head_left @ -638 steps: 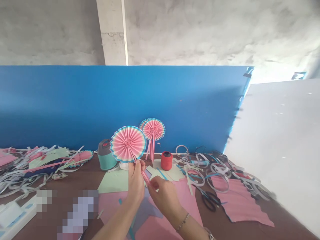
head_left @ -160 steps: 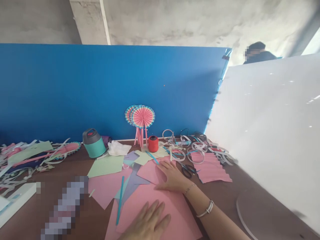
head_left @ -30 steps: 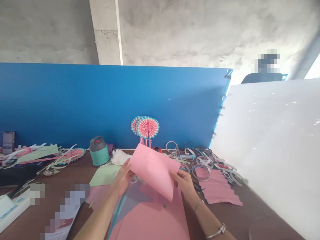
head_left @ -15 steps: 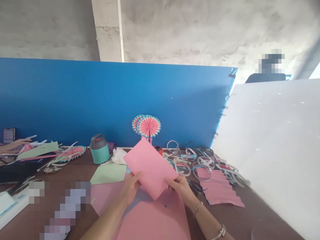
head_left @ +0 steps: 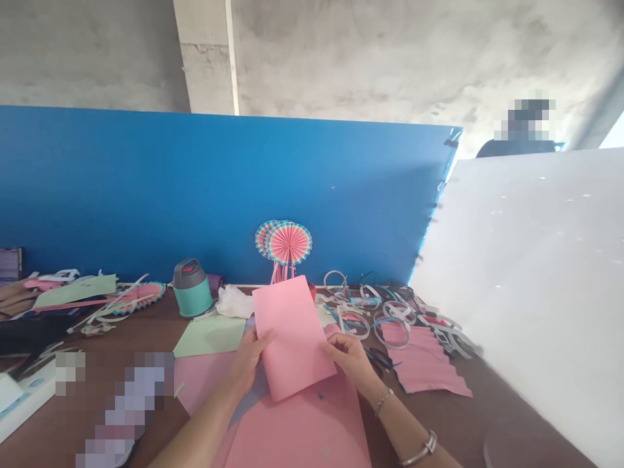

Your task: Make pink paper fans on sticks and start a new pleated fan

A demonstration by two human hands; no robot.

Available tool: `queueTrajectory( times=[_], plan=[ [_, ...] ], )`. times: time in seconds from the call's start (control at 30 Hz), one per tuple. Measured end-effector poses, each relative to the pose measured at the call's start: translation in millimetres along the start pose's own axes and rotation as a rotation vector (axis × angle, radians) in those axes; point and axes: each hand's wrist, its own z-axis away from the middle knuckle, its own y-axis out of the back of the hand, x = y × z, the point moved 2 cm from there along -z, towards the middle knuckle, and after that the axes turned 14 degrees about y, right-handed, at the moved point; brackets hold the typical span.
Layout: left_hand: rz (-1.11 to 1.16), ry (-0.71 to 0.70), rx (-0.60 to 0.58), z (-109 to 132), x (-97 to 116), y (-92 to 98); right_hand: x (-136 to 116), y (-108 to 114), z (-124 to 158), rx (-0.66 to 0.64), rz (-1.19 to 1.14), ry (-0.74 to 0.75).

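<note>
A pink sheet of paper (head_left: pixel 292 331) is held up above the table, slightly tilted. My left hand (head_left: pixel 248 361) grips its left edge with the thumb lying on the front face. At the right edge, my right hand (head_left: pixel 353 361) pinches the same sheet between thumb and fingers. Below it lie larger pink sheets (head_left: pixel 297 432). A pale green sheet (head_left: pixel 209 336) rests to the left of my left hand. Beyond the held paper stand round pleated paper fans (head_left: pixel 289 243), pink with blue edges, their lower ends hidden by the sheet.
A teal and grey container (head_left: pixel 192 289) and crumpled white tissue (head_left: pixel 234 302) stand at the back. Strips curled into loops (head_left: pixel 392 331) and a pleated pink sheet (head_left: pixel 426 357) lie right. A blue partition (head_left: pixel 146 195) closes the far side. Another person's hand (head_left: pixel 14 299) is far left.
The pink sheet has turned from a diagonal pose to nearly upright, both hands still on it. The other person's hand at far left has shifted.
</note>
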Motion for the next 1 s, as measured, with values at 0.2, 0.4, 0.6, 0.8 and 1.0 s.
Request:
queueTrajectory(
  times=[0.2, 0.4, 0.6, 0.8, 1.0],
  plan=[
    [-0.007, 0.023, 0.013, 0, -1, 0.4, -4, -3, 1, -0.032, -0.079, -0.022],
    [-0.027, 0.067, -0.050, 1, -4, -0.5, -1, -3, 2, -0.036, -0.102, -0.011],
    [-0.013, 0.083, -0.051, 2, -2, -2.0, 6, -1, 2, -0.065, -0.072, -0.035],
    [-0.044, 0.117, -0.097, 6, -2, -7.3, -2, -2, 2, -0.038, -0.092, -0.028],
    [-0.034, 0.146, -0.001, 11, 2, -10.0, 0, -1, 1, -0.066, -0.045, -0.002]
  ],
)
